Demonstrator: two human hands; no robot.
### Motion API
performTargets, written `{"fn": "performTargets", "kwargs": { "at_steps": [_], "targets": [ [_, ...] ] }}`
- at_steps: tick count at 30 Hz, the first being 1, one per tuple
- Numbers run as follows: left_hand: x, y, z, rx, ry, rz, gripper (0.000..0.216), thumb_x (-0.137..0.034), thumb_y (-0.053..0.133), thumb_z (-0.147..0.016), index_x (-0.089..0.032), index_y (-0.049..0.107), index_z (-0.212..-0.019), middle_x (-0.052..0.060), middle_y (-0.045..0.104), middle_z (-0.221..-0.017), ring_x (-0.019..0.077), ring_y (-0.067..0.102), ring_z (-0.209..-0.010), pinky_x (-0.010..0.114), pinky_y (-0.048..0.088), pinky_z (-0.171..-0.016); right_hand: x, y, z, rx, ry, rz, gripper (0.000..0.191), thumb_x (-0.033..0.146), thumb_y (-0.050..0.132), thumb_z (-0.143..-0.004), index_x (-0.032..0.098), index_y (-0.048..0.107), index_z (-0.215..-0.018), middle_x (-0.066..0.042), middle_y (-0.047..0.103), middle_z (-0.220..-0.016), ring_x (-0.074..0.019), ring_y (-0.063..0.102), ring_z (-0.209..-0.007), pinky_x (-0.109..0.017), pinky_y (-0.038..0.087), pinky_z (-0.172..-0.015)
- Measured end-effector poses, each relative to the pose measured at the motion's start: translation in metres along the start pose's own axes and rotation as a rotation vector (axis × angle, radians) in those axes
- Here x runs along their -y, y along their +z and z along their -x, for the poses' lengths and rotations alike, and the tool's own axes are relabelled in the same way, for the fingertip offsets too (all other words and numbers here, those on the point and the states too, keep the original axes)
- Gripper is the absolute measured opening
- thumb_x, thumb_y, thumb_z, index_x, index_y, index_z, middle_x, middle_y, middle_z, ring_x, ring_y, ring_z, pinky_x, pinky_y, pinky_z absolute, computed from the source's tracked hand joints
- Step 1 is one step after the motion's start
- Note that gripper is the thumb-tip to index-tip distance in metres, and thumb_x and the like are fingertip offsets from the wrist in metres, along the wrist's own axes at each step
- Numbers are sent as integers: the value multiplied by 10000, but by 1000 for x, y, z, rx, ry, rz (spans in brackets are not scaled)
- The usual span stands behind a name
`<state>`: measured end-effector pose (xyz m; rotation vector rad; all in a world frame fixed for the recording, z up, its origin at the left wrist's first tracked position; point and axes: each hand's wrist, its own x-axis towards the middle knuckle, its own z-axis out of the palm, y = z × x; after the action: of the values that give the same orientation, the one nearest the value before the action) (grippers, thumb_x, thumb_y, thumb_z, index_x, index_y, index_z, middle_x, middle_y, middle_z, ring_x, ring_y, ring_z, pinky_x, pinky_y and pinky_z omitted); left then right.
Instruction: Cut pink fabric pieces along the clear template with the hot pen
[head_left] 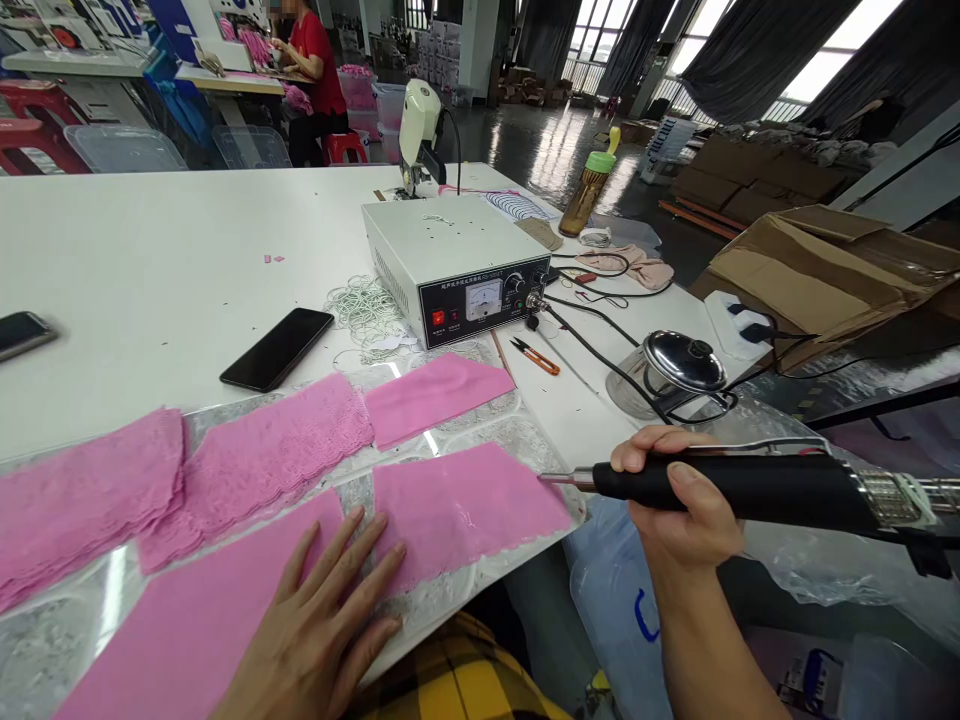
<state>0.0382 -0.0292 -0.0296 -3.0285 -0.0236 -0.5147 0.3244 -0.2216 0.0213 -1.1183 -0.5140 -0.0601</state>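
Observation:
My right hand (pixel 686 490) is wrapped round a black handheld ultrasonic welder (pixel 772 490). Its metal tip touches, or hovers just over, the right edge of a pink fabric piece (pixel 465 510); which of the two I cannot tell. My left hand (pixel 330 600) lies flat with fingers spread, across a larger pink fabric piece (pixel 202 620) and the near corner of the first piece. Behind them are pink lace pieces (pixel 277 460), stacked lace (pixel 90 490) and a small plain pink piece (pixel 439 395). A clear sheet (pixel 525 430) covers the worktop beneath the fabric.
A control box (pixel 457 260) stands behind the fabric, with cables running right. Nearby are a black phone (pixel 277 348), tangled thread (pixel 371 310), orange thread snips (pixel 536 356), a lidded glass jar (pixel 682 362) and a bottle (pixel 589 190). A person in red (pixel 315 60) sits at the back.

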Motion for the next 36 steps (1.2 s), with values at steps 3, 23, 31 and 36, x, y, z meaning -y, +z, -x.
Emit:
{"fn": "performTargets", "kwargs": {
  "at_steps": [3, 23, 31, 36],
  "targets": [
    [0, 1, 0, 4, 9, -18, 555, -373, 534, -939, -218, 436, -1463, 86, 440, -1510, 297, 353, -1434, 468, 174, -1211, 1, 2, 0, 29, -19, 19, 102, 263, 611, -674, 183, 610, -737, -19, 599, -732, -126, 541, -549, -318, 477, -511],
    [1, 1, 0, 5, 18, -21, 558, -386, 537, -935, -208, 448, -1456, 98, 415, -1526, 305, 348, -1436, 461, 150, -1215, 9, -18, 2, -8, -9, 24, 114, 241, 581, -662, 180, 628, -746, -17, 602, -730, -122, 541, -543, -296, 466, -496],
    [2, 1, 0, 8, 41, -35, 581, -384, 546, -925, -178, 447, -1459, 120, 388, -1539, 332, 312, -1449, 482, 125, -1216, 13, -21, -1, -4, 3, 17, 119, 240, 576, -666, 181, 638, -749, -17, 604, -733, -117, 543, -543, -289, 469, -498],
    [0, 0, 0, 0, 32, -5, 553, -359, 539, -935, -185, 454, -1454, 113, 392, -1538, 320, 313, -1450, 470, 132, -1217, 21, -29, 3, 16, 32, -11, 132, 247, 582, -667, 175, 652, -754, -17, 590, -725, -108, 528, -527, -268, 448, -466]
  ]
}}
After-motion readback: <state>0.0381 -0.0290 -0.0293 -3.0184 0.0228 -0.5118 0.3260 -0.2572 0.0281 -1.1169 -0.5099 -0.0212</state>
